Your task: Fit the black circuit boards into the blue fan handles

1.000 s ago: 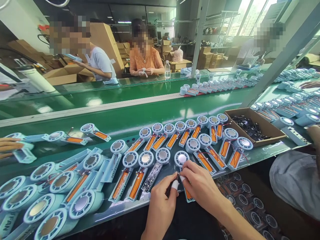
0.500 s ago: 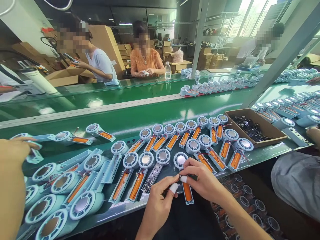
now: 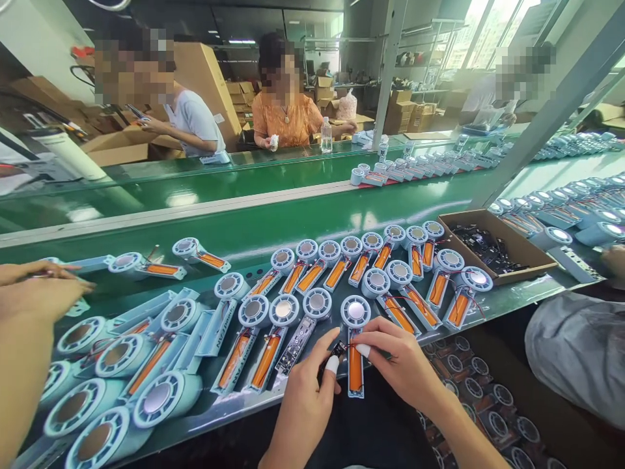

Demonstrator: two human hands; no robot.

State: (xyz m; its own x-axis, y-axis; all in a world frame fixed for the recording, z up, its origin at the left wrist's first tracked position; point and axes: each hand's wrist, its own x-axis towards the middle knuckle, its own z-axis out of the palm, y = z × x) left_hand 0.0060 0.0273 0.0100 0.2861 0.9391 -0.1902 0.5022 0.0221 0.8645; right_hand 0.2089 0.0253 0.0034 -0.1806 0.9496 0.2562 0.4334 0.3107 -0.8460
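At the bench's front edge, my left hand (image 3: 308, 394) is closed, pinching a small black circuit board (image 3: 337, 350) between thumb and fingers. White covers sit on both my thumbs. My right hand (image 3: 393, 352) is closed too, its thumb and index finger pinching thin red wires (image 3: 350, 346) beside that board. Directly under the hands lies a light-blue handheld fan (image 3: 355, 311), its round head away from me. An orange battery (image 3: 356, 372) fills its open handle. Just left of it rests another fan with a populated circuit board (image 3: 295, 345) over its handle.
Many similar open fans (image 3: 254, 311) cover the green bench (image 3: 234, 225). A cardboard box (image 3: 525, 270) of black parts stands right. A co-worker's hands (image 3: 43, 286) work at left; a grey sleeve (image 3: 576, 355) is at right. More fans (image 3: 473, 387) lie below the edge.
My hands have moved slightly apart, exposing the black board and wires. The fan under them now points straighter toward me. Across the bench, the person in orange has spread their arms.
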